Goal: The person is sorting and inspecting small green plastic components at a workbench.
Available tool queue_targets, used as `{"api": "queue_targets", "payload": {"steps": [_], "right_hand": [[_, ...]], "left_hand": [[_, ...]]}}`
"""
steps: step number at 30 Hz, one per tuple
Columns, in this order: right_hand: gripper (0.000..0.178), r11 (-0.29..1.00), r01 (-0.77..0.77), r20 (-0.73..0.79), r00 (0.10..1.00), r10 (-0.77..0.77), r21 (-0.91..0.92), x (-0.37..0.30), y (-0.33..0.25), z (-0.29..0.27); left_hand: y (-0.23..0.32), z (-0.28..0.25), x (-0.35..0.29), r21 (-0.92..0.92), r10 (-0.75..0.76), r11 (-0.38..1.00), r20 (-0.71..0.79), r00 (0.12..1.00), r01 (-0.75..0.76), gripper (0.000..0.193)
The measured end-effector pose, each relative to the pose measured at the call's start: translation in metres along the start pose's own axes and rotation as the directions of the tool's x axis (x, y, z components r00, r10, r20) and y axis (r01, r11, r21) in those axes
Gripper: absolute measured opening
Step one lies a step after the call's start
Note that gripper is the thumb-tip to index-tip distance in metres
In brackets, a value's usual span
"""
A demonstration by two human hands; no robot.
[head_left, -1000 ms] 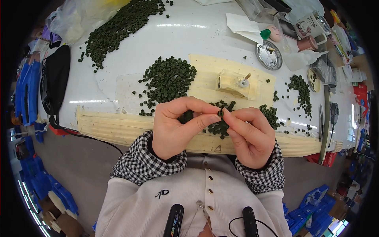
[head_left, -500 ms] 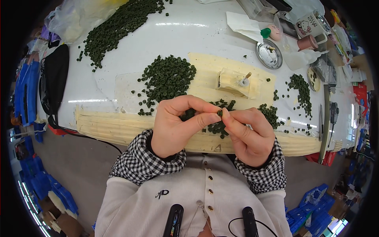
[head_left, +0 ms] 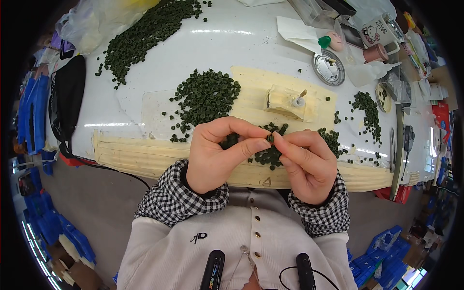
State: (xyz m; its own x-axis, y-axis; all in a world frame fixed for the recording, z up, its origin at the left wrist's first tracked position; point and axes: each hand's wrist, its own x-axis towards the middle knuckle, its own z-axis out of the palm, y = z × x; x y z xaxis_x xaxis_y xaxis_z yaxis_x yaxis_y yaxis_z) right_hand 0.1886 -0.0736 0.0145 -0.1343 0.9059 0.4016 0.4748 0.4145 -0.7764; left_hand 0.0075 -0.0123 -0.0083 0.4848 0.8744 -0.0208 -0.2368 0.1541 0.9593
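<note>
Fingers [head_left: 256, 144] of the left hand [head_left: 205, 157] are closed on a tiny dark green piece [head_left: 270, 138], which is held just right of the middle of the frame. This piece is touched by the bent fingertips of the right hand [head_left: 309, 162], but it cannot be told if it is pinched by them too, as it is mostly hidden. The two hands are almost joined at the tips.

A small heap [head_left: 269, 158] of green pieces is partly hidden under the fingertips. A bigger pile [head_left: 205, 99] is spread above the left hand, near the middle of the frame. More are scattered in a group [head_left: 330, 140] just beside the right hand. A long pile [head_left: 140, 38] is laid out at the upper left, next to a clear plastic bag [head_left: 92, 24].

Above the right hand, a pale yellow block [head_left: 282, 103] is set on a yellow sheet [head_left: 249, 87], with a white tube [head_left: 299, 102] and a brown stick [head_left: 303, 93] stuck in it. A round silver dish [head_left: 324, 73] is placed at the upper right, near a white paper [head_left: 295, 31].
</note>
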Motion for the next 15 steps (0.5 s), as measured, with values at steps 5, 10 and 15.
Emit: {"api": "queue_targets", "payload": {"steps": [5, 10, 15], "right_hand": [[0.038, 1.0, -0.006, 0.003, 1.0, 0.006, 0.018, -0.0006, 0.0009, -0.0004], [0.036, 0.997, -0.031, 0.006, 1.0, 0.03, 0.076, -0.0022, 0.002, -0.0005], [0.036, 0.994, -0.039, 0.014, 0.999, 0.037, 0.106, -0.0018, 0.0033, -0.0014]], "left_hand": [[-0.0005, 0.0, -0.0001, 0.025, 0.011, 1.0, -0.001, 1.0, -0.011, 0.012], [-0.0006, 0.0001, 0.0003, 0.049, 0.01, 0.999, 0.006, 1.0, -0.011, 0.012], [-0.0013, 0.0009, -0.0001, 0.031, 0.004, 1.0, -0.002, 1.0, -0.004, 0.012]]}}
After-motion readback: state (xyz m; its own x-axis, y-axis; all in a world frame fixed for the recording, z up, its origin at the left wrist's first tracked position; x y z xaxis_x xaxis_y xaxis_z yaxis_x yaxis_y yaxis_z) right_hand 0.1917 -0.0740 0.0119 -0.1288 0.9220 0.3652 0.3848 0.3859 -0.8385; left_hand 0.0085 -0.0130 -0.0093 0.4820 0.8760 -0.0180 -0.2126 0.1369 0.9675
